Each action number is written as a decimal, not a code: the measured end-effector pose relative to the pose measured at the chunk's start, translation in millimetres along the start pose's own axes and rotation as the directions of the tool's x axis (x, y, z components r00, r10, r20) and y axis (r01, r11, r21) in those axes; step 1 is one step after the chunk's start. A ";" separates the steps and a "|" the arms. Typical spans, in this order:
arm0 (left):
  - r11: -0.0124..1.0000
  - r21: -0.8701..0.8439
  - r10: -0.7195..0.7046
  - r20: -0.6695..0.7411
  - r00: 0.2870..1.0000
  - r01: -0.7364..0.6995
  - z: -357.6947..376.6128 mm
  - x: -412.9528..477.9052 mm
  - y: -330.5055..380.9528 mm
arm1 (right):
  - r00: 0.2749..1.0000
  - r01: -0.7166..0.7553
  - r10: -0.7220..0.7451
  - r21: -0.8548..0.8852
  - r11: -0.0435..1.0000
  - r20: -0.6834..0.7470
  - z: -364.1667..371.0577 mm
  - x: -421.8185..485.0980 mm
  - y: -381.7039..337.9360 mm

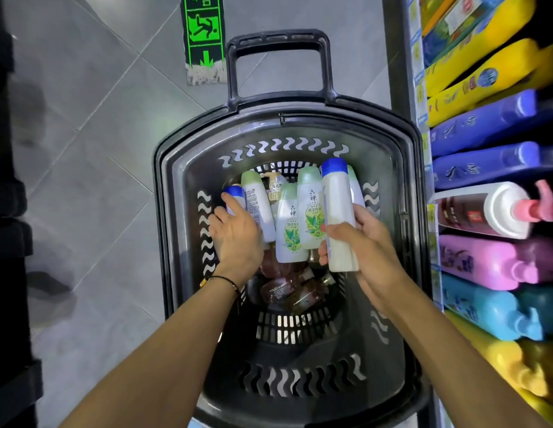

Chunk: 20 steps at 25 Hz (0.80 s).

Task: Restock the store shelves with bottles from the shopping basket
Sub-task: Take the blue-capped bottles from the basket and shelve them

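A grey tiled floor (83,118) is seen, with a green exit sign (204,29) stuck on it beyond the basket. A black shopping basket (300,118) is stood on the floor, its handle (278,41) raised at the far edge and its right edge set just beside the shelves (419,88). On the shelves, large jugs (485,122) in yellow, blue, pink and turquoise are ranged in rows, and a white pump bottle (485,211) is lodged between the blue and the pink ones. Inside the basket, pale bottles with green caps (290,230) are leaned towards the far wall, and brownish clear bottles (281,288) are heaped on the bottom below them. A white bottle with a blue cap (338,211) is held upright over the right side of the basket, with the right hand (368,242) wrapped round its lower half. The left hand (235,236) is reached down by the left wall, its fingers curled about a smaller blue-capped bottle (235,196). A thin dark bracelet (225,281) is worn on the left wrist.
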State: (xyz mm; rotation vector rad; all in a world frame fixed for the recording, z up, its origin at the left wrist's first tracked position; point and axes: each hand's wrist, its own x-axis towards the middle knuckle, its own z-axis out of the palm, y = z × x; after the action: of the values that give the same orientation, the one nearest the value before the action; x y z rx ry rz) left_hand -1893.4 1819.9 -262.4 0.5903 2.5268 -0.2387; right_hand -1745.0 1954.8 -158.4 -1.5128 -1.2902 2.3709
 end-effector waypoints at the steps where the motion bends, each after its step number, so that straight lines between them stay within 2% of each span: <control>1: 0.990 -0.143 -0.015 0.012 1.000 0.017 -10.3 -5.8 -0.8 | 1.000 0.013 -0.014 -0.039 0.999 -0.006 2.4 -6.1 -7.5; 3: 0.911 -0.412 0.006 0.040 0.999 0.011 -24.0 -14.4 -7.2 | 0.999 0.024 -0.027 -0.083 0.996 -0.031 7.7 -19.4 -24.1; 4: 0.825 -0.563 0.016 0.096 0.995 0.041 -34.0 -20.1 -11.3 | 0.999 0.030 -0.033 -0.084 0.996 -0.041 11.1 -25.8 -32.2; 5: 0.686 -0.718 0.020 0.186 0.982 0.122 -46.9 -27.8 -14.4 | 0.998 0.039 -0.043 -0.078 0.996 -0.044 15.8 -33.2 -42.8; 6: 0.502 -0.836 0.048 0.284 0.958 0.223 -60.9 -37.8 -16.9 | 0.998 0.050 -0.053 -0.071 0.996 -0.042 20.2 -41.1 -53.0; 7: 0.335 -0.890 0.106 0.362 0.926 0.309 -75.9 -48.7 -18.4 | 0.997 0.062 -0.065 -0.066 0.996 -0.042 24.2 -49.4 -63.4; 9: 0.107 -0.904 0.257 0.428 0.867 0.414 -105.3 -71.9 -20.0 | 0.994 0.094 -0.097 -0.062 0.994 -0.049 29.4 -66.1 -85.2; 12: -0.135 -0.873 0.421 0.378 0.825 0.469 -158.4 -102.8 -21.7 | 0.989 0.123 -0.133 -0.145 0.982 -0.058 30.4 -95.7 -123.3; 16: -0.325 -0.814 0.454 0.312 0.834 0.481 -251.1 -149.7 -20.9 | 0.984 0.158 -0.175 -0.256 0.954 -0.044 34.5 -150.8 -185.4; 20: -0.435 -0.796 0.469 0.199 0.860 0.421 -355.7 -205.6 -21.0 | 0.958 0.259 -0.287 -0.363 0.895 -0.024 49.2 -211.4 -254.1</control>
State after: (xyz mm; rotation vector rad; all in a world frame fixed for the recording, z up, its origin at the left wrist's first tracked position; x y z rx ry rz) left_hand -1908.1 1826.8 148.6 -0.2881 1.0190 1.6541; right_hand -1767.0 1996.2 172.4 -1.3662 -1.8543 1.9621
